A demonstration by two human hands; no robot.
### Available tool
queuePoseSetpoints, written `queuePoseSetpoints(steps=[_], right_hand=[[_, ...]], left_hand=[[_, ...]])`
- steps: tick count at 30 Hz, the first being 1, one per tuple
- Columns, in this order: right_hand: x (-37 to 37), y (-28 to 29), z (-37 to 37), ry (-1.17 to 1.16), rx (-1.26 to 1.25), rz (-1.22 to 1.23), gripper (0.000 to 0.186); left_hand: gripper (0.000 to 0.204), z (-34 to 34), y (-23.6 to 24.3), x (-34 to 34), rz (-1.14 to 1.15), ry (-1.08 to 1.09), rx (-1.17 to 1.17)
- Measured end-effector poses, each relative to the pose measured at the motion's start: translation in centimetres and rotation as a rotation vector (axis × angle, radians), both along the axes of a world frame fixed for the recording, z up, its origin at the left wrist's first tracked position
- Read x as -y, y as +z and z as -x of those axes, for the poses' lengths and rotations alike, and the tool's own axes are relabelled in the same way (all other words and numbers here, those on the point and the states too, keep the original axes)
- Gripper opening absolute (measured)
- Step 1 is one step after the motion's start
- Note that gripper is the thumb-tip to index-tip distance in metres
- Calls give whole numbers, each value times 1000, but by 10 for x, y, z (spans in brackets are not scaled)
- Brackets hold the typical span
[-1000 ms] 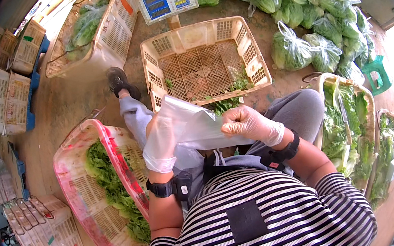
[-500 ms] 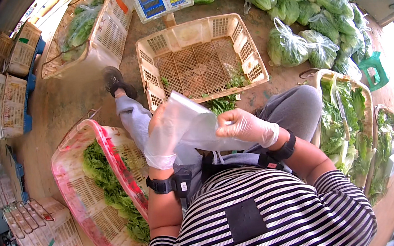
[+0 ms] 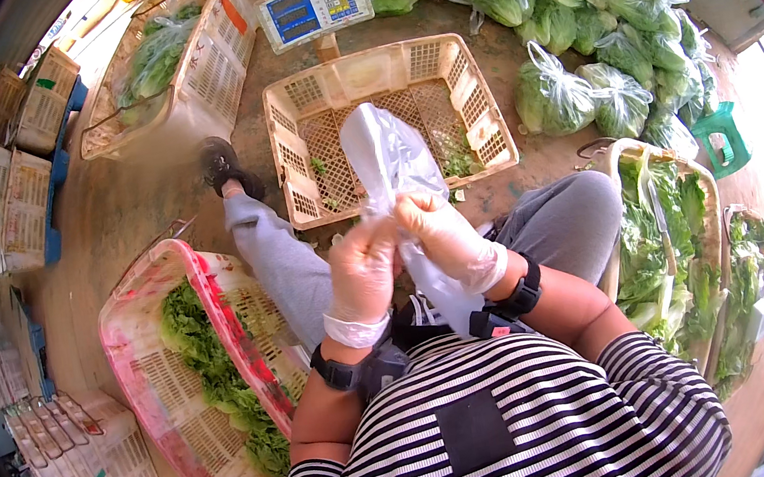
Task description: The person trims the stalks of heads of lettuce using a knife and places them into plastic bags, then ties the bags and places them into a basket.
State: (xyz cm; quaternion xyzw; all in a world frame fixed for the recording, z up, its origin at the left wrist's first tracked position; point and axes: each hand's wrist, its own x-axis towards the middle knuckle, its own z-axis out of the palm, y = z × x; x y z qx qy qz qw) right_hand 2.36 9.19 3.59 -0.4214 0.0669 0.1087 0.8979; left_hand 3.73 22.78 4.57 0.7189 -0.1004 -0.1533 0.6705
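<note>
Both my hands wear thin clear gloves and meet in front of my lap. Between them is a clear plastic bag (image 3: 390, 154), gathered at the middle; one part sticks up and away from me, another hangs down toward my waist. My left hand (image 3: 361, 266) has its fingers closed on the gathered plastic. My right hand (image 3: 445, 234) pinches the bag right beside it, thumb on top. Beyond the bag stands a cream plastic crate (image 3: 297, 187) holding a few leaf scraps, with a scale display (image 3: 314, 8) on a post behind it.
A red-rimmed crate (image 3: 144, 389) of leafy lettuce (image 3: 214, 360) is at my left; another lettuce crate (image 3: 710, 192) stands at my right. Bagged lettuces (image 3: 586, 24) are heaped far right, near a green plastic piece (image 3: 724, 139). Far left are a tall crate (image 3: 210, 58) and stacked crates (image 3: 6, 203).
My hands have come together from apart. The bag, spread between them before, is now bunched at the middle and its upper part points away from me.
</note>
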Motion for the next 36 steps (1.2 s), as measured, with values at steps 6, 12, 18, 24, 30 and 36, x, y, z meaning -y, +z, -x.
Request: queuePoseSetpoints(steps=[6, 12, 18, 24, 30, 36], right_hand=[[90, -30, -13, -435, 270, 1592, 8], [246, -13, 9, -1188, 83, 1197, 22], [185, 15, 14, -815, 419, 1345, 14], [167, 33, 43, -163, -135, 1561, 29], [112, 35, 19, -480, 511, 1767, 88], [95, 27, -29, -621, 603, 1678, 32]], left_hand=[[22, -2, 3, -32, 830, 328, -411], [24, 22, 11, -90, 626, -216, -332], [19, -9, -53, -88, -284, 199, 155], [19, -62, -55, -117, 488, 836, -482], [14, -41, 29, -31, 198, 285, -92], [12, -42, 52, 2, -507, 90, 583]])
